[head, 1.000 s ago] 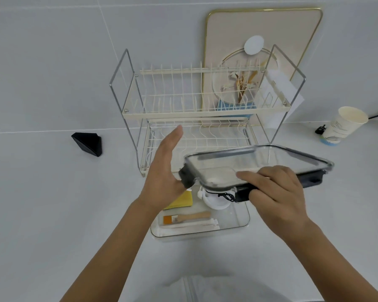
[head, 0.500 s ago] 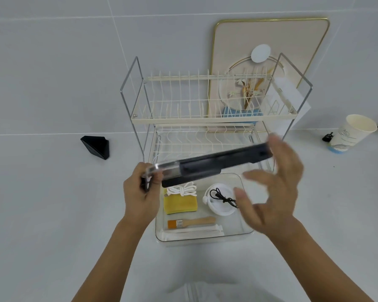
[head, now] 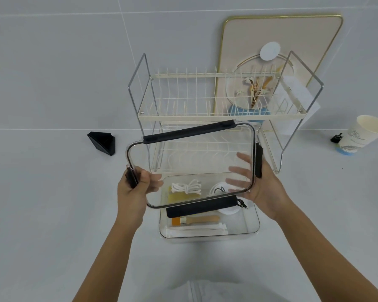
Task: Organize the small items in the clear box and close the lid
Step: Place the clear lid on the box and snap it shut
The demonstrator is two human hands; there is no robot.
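Clear plastic, rounded at the corners and edged with 4 black latch flaps, the rectangular lid (head: 196,164) is held tilted in the air above the clear rectangular plastic box (head: 252,225), which sits open on the pale grey worktop (head: 42,214). The left hand (head: 135,190) pinches the lid's left edge, fingers (head: 153,182) curled shut around the black flap there. The right hand (head: 264,188) cups the right edge, its fingers spread flat behind the transparent panel.

Inside the box lie a coiled white cord (head: 187,188) on a yellow sponge (head: 179,196), a round white dish (head: 226,203) with a thin black cable, an orange-bristled brush with a wooden handle (head: 196,220), and a white wrapped stick (head: 196,228) along the near wall.

Just beyond stands a 2-tier cream wire dish rack (head: 205,101), with a gold-rimmed pink board (head: 292,35) against the wall behind it. A black wedge-shaped block (head: 102,142) sits far left; a tilted printed paper cup (head: 362,134), its writing too small to read, far right.
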